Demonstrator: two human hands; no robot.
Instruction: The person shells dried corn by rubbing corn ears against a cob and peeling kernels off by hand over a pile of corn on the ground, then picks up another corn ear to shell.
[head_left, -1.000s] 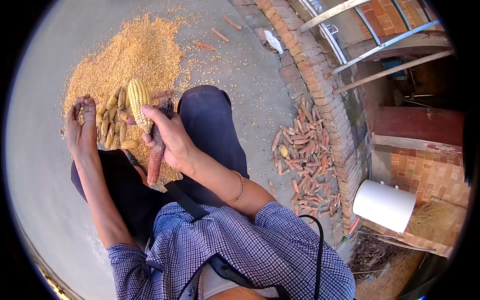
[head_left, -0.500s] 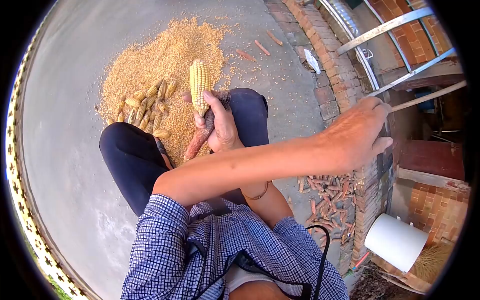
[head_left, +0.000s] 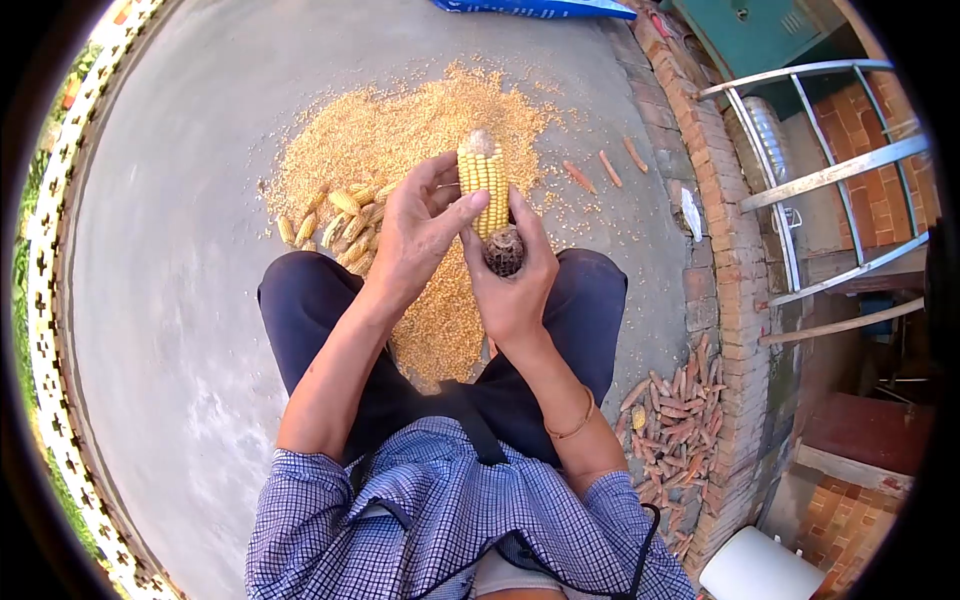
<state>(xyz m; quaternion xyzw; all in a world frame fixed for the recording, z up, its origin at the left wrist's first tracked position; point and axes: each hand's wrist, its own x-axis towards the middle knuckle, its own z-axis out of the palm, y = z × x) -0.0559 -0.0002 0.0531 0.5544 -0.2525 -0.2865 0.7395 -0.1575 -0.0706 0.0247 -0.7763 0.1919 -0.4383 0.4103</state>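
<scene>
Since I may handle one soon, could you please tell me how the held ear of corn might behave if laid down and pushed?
The ear of corn would probably roll, given its rounded body. It looks stiff, showing no bend in the left hand. It may also shed if rubbed, as loose kernels lie heaped on the ground.

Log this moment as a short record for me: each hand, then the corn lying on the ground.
Left hand: thumb and fingers on the corn ear
Right hand: around the dark-ended cob
Loose kernels: heaped on the grey ground
Other ears: clustered at the heap's left
Bare cobs: piled at right, beside the brick edging
</scene>
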